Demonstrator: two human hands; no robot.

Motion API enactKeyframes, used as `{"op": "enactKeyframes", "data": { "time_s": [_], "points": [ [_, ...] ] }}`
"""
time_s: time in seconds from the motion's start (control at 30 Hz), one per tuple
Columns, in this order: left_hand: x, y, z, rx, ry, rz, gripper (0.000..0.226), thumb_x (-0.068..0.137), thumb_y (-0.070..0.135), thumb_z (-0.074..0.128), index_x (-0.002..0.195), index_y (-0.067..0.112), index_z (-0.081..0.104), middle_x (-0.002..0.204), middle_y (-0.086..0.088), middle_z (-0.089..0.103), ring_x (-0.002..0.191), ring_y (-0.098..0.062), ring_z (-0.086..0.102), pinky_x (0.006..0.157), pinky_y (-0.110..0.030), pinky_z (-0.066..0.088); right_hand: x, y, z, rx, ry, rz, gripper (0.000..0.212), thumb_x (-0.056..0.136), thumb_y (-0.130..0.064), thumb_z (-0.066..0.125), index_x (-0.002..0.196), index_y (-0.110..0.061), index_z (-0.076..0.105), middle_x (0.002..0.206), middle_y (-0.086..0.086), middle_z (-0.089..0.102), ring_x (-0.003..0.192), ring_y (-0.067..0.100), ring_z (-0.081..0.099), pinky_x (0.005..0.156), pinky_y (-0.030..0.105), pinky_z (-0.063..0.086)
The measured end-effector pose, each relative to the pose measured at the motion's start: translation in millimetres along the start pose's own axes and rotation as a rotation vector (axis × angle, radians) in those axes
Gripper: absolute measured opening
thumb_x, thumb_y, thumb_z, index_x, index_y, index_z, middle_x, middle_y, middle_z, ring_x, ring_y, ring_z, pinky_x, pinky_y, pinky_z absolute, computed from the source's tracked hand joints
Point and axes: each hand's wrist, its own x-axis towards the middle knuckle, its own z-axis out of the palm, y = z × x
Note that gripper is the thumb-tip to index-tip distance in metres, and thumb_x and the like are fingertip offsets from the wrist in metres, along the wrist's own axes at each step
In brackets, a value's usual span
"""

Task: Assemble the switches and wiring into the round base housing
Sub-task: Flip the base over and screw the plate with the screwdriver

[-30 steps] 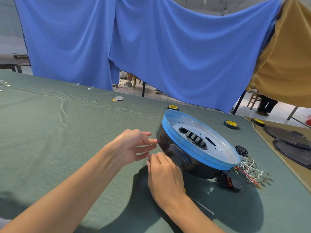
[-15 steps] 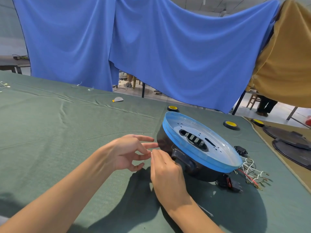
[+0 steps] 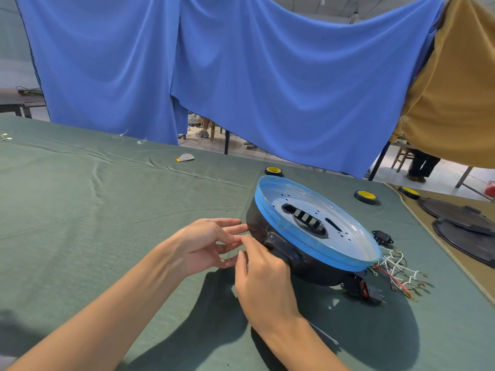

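Two bare hands, left hand (image 3: 203, 243) and right hand (image 3: 263, 279), meet beside a tilted round base housing (image 3: 308, 236) on a green-covered counter (image 3: 93, 210).

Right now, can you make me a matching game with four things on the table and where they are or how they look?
Things:
1. round base housing
2. wire bundle
3. tape roll
4. left hand

Descriptions:
A. black ring with a yellow middle
B. tilted, with a blue rim
C. fingers spread beside the housing
D. white and red strands lying loose on the cloth

Pairs: 1-B, 2-D, 3-A, 4-C
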Motion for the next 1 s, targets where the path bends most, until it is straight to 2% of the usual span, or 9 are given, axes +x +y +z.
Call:
{"op": "enactKeyframes", "data": {
  "time_s": [0.17,0.3,0.37,0.43,0.5,0.57,0.63,0.77,1.0],
  "points": [
    [4,-4,0,-0.082,-0.002,0.007,0.041,0.084,-0.023,0.047,0.112,0.002,0.064,0.095,-0.005,0.077,0.066,-0.014,0.069,0.064,-0.035,0.056,-14,-31,-51,-0.055,-0.309,-0.084,0.028,0.094,-0.044,0.041,0.097,-0.026,0.062,0.089,-0.006,0.069,0.082,0.018,0.066,0.075,0.034,0.051],
    [7,-8,-2,-0.145,-0.022,0.002,0.042,0.083,-0.023,0.044,0.113,-0.001,0.063,0.090,-0.004,0.077,0.079,-0.018,0.064,0.063,-0.032,0.056,21,-30,-109,0.251,-0.058,0.019,0.031,0.086,-0.053,0.055,0.074,-0.028,0.068,0.064,-0.016,0.066,0.057,0.000,0.059,0.057,0.011,0.043],
    [7,-10,0,-0.200,-0.025,0.001,0.040,0.084,-0.024,0.045,0.113,-0.002,0.063,0.095,-0.006,0.077,0.082,-0.019,0.062,0.061,-0.031,0.055,50,-9,-123,0.181,-0.133,0.203,0.047,0.076,-0.075,0.053,0.101,-0.037,0.067,0.095,-0.020,0.071,0.080,-0.004,0.061,0.072,0.014,0.045],
    [6,-11,3,-0.232,-0.039,0.016,0.039,0.085,-0.023,0.046,0.112,-0.002,0.064,0.099,-0.006,0.076,0.085,-0.019,0.062,0.061,-0.030,0.055,70,12,-122,-0.079,-0.477,0.341,0.095,0.061,-0.085,0.045,0.142,-0.038,0.035,0.137,-0.014,0.052,0.105,0.006,0.052,0.085,0.026,0.040],
    [5,-11,7,-0.252,-0.063,0.036,0.040,0.084,-0.022,0.047,0.113,-0.001,0.064,0.103,-0.006,0.076,0.085,-0.018,0.063,0.063,-0.029,0.055,79,22,-116,-0.152,-0.739,0.380,0.113,0.062,-0.084,0.054,0.151,-0.040,0.001,0.152,-0.010,0.034,0.123,0.015,0.045,0.095,0.031,0.037],
    [4,-11,11,-0.271,-0.081,0.053,0.040,0.083,-0.021,0.048,0.114,-0.001,0.064,0.105,-0.007,0.075,0.081,-0.016,0.066,0.066,-0.028,0.055,85,27,-112,-0.122,-0.823,0.378,0.117,0.062,-0.078,0.066,0.148,-0.048,-0.008,0.154,-0.008,0.029,0.131,0.019,0.039,0.100,0.035,0.036],
    [3,-11,14,-0.292,-0.087,0.062,0.039,0.083,-0.020,0.050,0.115,-0.001,0.063,0.104,-0.007,0.075,0.074,-0.014,0.069,0.066,-0.027,0.055,87,26,-111,-0.154,-0.784,0.360,0.116,0.064,-0.068,0.072,0.147,-0.048,-0.005,0.146,-0.007,0.039,0.120,0.017,0.047,0.091,0.032,0.041],
    [3,-11,17,-0.307,-0.095,0.070,0.038,0.083,-0.018,0.052,0.115,0.000,0.063,0.101,-0.006,0.076,0.068,-0.012,0.071,0.062,-0.025,0.055,63,22,-93,-0.358,-0.461,0.028,0.094,0.073,-0.038,0.066,0.146,-0.034,0.007,0.077,-0.013,0.050,0.068,0.010,0.050,0.061,0.029,0.041],
    [8,-17,15,-0.259,-0.110,0.089,0.040,0.084,-0.020,0.052,0.116,0.001,0.062,0.107,-0.003,0.075,0.085,-0.016,0.069,0.066,-0.026,0.056,53,22,-85,-0.304,-0.336,0.032,0.067,0.079,-0.022,0.059,0.135,-0.029,0.022,0.074,-0.011,0.051,0.066,0.016,0.054,0.069,0.037,0.051]
  ]
}}
